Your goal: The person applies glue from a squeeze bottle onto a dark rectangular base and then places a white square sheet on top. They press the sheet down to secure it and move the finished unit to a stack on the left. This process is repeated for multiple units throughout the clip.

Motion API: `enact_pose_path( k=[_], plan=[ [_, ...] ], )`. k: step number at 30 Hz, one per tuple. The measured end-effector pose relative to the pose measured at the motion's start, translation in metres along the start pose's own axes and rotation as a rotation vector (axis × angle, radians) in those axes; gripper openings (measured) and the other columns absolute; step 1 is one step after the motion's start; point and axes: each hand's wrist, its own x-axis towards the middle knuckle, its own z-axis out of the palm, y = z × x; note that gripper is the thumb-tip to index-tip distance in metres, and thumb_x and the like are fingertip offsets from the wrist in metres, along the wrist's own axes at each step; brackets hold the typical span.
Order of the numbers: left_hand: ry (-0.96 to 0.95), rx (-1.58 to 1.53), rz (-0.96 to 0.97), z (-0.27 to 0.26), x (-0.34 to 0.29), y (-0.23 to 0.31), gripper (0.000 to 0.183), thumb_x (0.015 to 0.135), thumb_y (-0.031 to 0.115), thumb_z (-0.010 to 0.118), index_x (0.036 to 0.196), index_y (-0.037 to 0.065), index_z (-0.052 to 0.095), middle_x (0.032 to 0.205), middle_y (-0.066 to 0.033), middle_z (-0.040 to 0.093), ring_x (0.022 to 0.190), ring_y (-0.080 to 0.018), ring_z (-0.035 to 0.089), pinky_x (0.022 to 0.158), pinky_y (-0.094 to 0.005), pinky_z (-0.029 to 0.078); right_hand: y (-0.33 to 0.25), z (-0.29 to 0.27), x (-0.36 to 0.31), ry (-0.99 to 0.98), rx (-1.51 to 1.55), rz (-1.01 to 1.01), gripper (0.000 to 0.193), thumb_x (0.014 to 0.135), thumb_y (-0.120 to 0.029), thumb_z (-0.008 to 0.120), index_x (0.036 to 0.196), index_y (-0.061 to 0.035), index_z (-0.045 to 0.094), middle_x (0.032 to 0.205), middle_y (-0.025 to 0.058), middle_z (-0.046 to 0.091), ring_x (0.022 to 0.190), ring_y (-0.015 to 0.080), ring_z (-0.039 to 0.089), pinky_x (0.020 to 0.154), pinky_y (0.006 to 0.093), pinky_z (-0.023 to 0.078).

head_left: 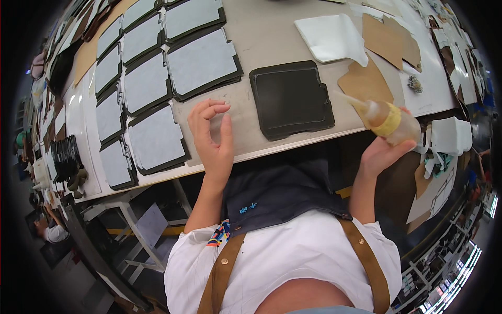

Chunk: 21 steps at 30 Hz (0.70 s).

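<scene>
My right hand (387, 152) is wrapped round a squeeze bottle (389, 123) with a pointed nozzle and yellow tape about its shoulder. The bottle is held tilted above the table's front edge, its nozzle toward the upper left. To the left of it lies a flat black panel (290, 99) with a notched right side, apart from both hands. My left hand (212, 131) hovers by the front edge, fingers curled but apart, with nothing in it. It is between the black panel and several stacks of black-edged pieces with pale grey tops (157, 138).
A white folded sheet (329, 39) and brown card pieces (389, 39) lie at the far right. Another brown card (366, 81) sits beside the black panel. White containers (449, 135) stand right of the table. Past the left side, a bundle of dark strips (68, 157) shows.
</scene>
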Motion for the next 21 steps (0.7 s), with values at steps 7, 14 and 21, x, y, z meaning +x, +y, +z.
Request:
enact_pose_path(
  k=[7,14,21],
  plan=[
    [-0.012,0.018,0.004,0.001,0.001,0.001,0.013,0.091,0.003,0.062,0.103,0.006,0.066,0.116,-0.0091,0.061,0.119,-0.0275,0.049,0.105,-0.0393,0.037,0.048,-0.073,0.064,0.053,-0.535,-0.132,0.048,0.108,-0.038,0.045,0.137,-0.0003,0.055,0.141,0.0142,0.052,0.127,0.026,0.054,0.112,0.0382,0.035],
    [-0.015,0.038,0.009,0.0,0.001,0.001,0.013,0.091,0.003,0.063,0.103,0.006,0.066,0.117,-0.009,0.061,0.119,-0.0273,0.049,0.105,-0.0396,0.038,-0.028,0.011,0.091,-0.421,-0.909,-0.323,0.038,0.101,-0.03,0.058,0.13,-0.0055,0.061,0.114,0.0112,0.069,0.113,0.0258,0.061,0.11,0.0381,0.036],
    [-0.026,0.077,0.04,-0.001,0.001,0.005,0.012,0.094,0.003,0.061,0.106,0.003,0.064,0.12,-0.0109,0.058,0.121,-0.0241,0.051,0.108,-0.0371,0.036,0.004,0.053,0.116,-0.85,-0.666,0.222,0.043,0.102,-0.033,0.059,0.134,-0.0052,0.062,0.109,0.0075,0.07,0.102,0.0148,0.062,0.1,0.0275,0.041]
  ],
)
